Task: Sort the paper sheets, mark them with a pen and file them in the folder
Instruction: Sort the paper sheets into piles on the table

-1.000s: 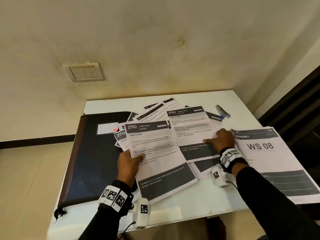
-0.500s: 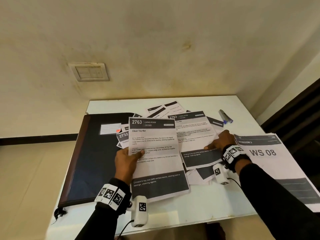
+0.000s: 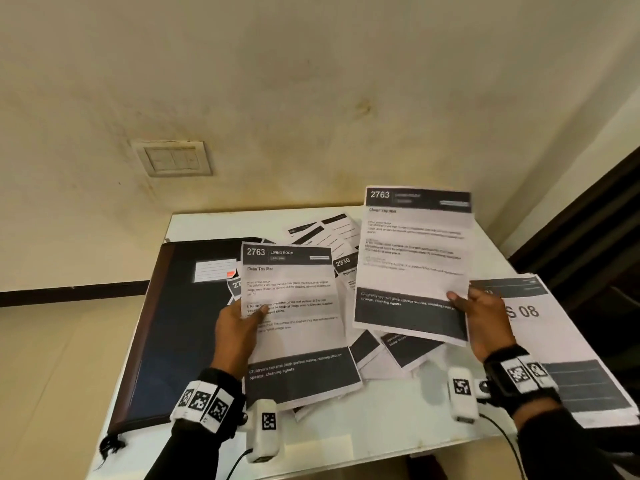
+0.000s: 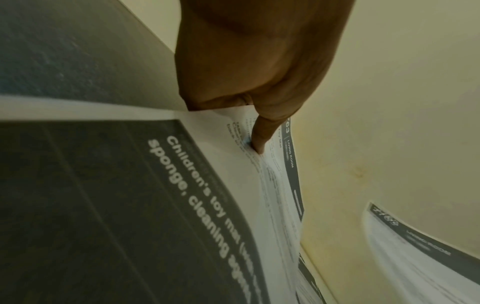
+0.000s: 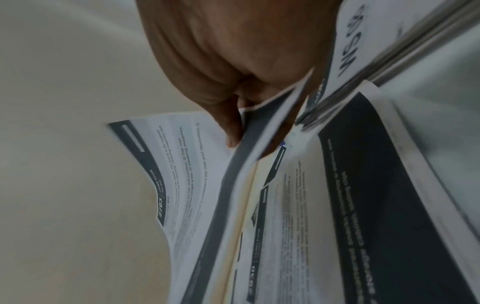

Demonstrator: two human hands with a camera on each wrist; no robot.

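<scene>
The sorting step is in hand, by my reading: two sheets headed 2763 are held up side by side, as if being matched. Nearest, the left hand (image 3: 239,337) grasps its sheet (image 3: 294,317) at the left edge, thumb on the printed face and fingers behind; the left wrist view shows the thumb (image 4: 259,142) pressed into the text. The right hand (image 3: 485,323) pinches the second sheet (image 3: 412,265) at its lower right corner, thumb on top.

Under and between the hands lie the loose sheets (image 3: 398,351) on the white table (image 3: 363,427). Left of the left hand sits the dark folder (image 3: 180,327), closed. Right of the right hand lies the stack marked WS 08 (image 3: 554,341). No pen is clearly in view now.

Next, I judge, the pair wants laying together, edges squared, without creasing the thin paper.

Against the earlier frames, the right hand's sheet has risen off the pile, where that hand pressed it flat; the left hand's sheet has swung more upright.
</scene>
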